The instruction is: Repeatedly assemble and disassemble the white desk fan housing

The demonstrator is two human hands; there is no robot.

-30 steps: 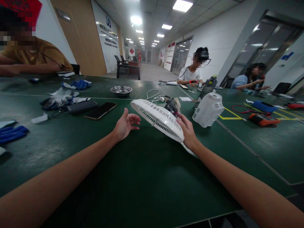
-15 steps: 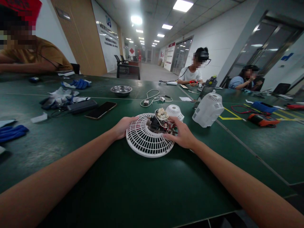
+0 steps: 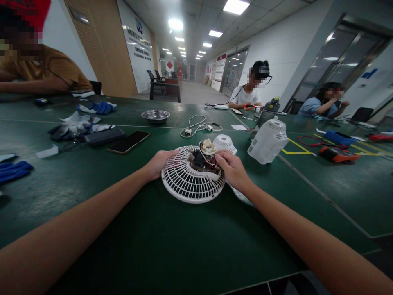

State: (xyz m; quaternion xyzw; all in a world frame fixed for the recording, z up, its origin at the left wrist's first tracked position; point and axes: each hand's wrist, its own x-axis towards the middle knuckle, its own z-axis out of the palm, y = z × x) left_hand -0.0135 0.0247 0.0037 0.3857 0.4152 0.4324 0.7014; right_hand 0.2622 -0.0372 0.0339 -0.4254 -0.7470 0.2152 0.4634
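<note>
A round white fan grille (image 3: 193, 190) is tilted above the green table, with a dark motor (image 3: 199, 160) and wires at its centre. A cream-coloured part (image 3: 208, 146) tops the motor. My left hand (image 3: 158, 164) is closed around the grille's left rim. At the motor's right side, my right hand (image 3: 232, 169) has thumb and fingertips pinched together beside the wires; what lies between them is hidden. Just behind sits a small white vented cover (image 3: 225, 142). Partly covered by my right wrist, a pale piece (image 3: 241, 194) lies on the table.
To the right stand a white plastic housing (image 3: 267, 141) and a bottle (image 3: 270, 110). An orange multimeter (image 3: 337, 155) lies farther right. A white cable (image 3: 199, 128) and a metal bowl (image 3: 155, 116) are at the back. Left are a phone (image 3: 129, 142) and blue gloves (image 3: 15, 171). Other people sit around the table.
My right hand's thumb has moved up to its fingertips, closing into a pinch at the motor's side. More of the pale piece under the right wrist shows. My left hand keeps its hold.
</note>
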